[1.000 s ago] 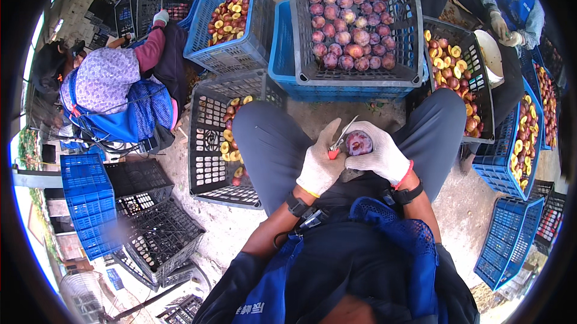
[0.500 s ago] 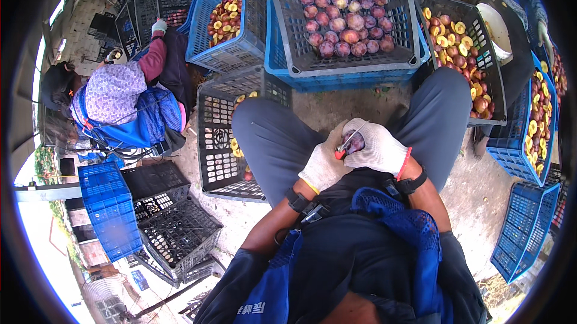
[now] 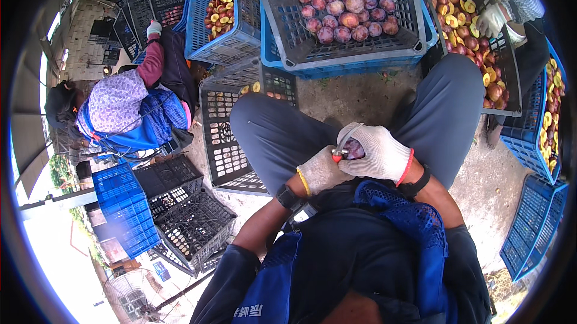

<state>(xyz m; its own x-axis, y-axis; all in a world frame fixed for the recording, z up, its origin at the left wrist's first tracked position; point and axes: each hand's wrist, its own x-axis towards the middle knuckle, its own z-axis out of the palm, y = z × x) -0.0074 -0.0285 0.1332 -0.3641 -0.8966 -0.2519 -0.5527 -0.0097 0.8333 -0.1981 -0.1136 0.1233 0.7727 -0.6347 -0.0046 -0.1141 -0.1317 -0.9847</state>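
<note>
My right hand [image 3: 380,154], in a white knit glove with a red cuff, is closed around a dark purple plum [image 3: 355,148]. My left hand [image 3: 323,172], gloved with a yellow cuff, is closed on a small knife [image 3: 338,155] with a red-orange handle. The thin blade curves up beside the plum, close to my right fingers. Both hands meet between my knees, above my lap. The left fingertips and part of the handle are hidden.
Ahead, a black crate [image 3: 288,59] of whole plums rests on a blue crate. Halved plums fill a black crate [image 3: 515,86] at right and a blue crate [image 3: 210,55] at left. By my left knee stands another black crate [image 3: 223,134]. Co-workers sit at left and far right.
My hands stay together on the plum and knife, with the blade turned slightly. At upper right, a co-worker's gloved hand has come over the crate of halved plums. The view has shifted slightly.
</note>
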